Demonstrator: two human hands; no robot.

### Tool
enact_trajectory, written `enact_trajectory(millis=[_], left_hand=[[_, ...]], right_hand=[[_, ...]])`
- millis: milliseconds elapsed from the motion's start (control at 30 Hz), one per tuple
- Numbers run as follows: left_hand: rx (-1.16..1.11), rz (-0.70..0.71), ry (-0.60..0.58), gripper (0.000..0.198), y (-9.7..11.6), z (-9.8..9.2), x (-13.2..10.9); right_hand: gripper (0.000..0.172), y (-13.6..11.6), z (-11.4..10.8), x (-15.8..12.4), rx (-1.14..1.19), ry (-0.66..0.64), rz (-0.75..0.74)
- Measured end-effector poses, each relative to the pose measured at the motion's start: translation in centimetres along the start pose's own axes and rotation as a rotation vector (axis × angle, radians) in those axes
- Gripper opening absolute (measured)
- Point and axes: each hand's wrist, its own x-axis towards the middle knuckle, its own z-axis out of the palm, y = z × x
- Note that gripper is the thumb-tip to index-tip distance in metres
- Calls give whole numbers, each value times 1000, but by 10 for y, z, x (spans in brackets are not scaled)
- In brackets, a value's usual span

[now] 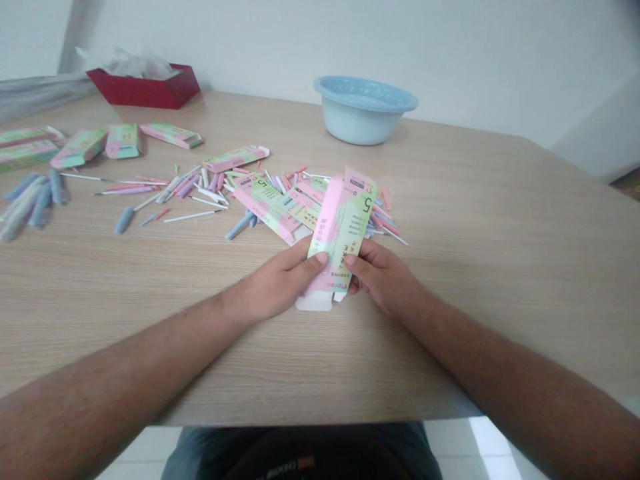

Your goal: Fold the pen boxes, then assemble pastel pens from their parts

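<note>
A pink and green cardboard box (345, 233) with a printed "5" is held between both hands above the table. White flaps show at its near end. My left hand (285, 277) grips its left edge, thumb on the front. On the right edge, my right hand (385, 273) pinches it with the thumb on the printed face. Just behind it lie flat cartons (267, 203) of the same print. Around these are scattered pen parts (193, 187) in pink, purple, white and blue, some of them thin white sticks with dark tips.
Several filled-out boxes (123, 141) stand at the back left. Blue pen barrels (37, 200) lie at the far left. A red tray (150, 90) holding clear plastic bags and a light blue basin (365, 110) stand along the wall. The table's front edge (320, 421) runs before my lap.
</note>
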Motion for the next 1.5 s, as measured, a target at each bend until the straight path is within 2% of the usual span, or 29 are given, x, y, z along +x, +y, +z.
enact_trajectory(millis=[133, 267, 500, 600, 800, 900, 1000, 1133, 1300, 1367, 1500], left_hand=[[-47, 55, -31, 51, -2, 0, -1], [25, 109, -6, 41, 4, -6, 5], [66, -13, 37, 35, 3, -13, 11], [40, -25, 39, 34, 6, -12, 10], [5, 50, -25, 33, 10, -11, 11], [-6, 33, -34, 34, 11, -13, 9], [-111, -9, -64, 35, 15, -18, 6], [-74, -65, -196, 28, 21, -28, 4], [23, -98, -283, 26, 23, -29, 5], [-3, -86, -250, 26, 24, -26, 6], [-302, -81, -12, 44, 25, -30, 10]], right_hand=[[44, 4, 0, 1, 102, 11, 27], [46, -2, -2, 0, 2, 1, 36], [52, -8, -5, -2, -40, -13, 45], [49, -10, -4, -2, -40, -8, 40], [41, -18, -1, -6, -121, -56, 59], [45, -19, 0, -8, -83, -98, 69], [52, -18, -1, -9, 8, -105, 38], [60, -19, -9, -9, 130, -44, -47], [48, -29, -12, -6, 153, 113, 13], [43, -32, -13, -4, 190, 202, 34], [35, -35, -20, 3, 274, 381, -1]])
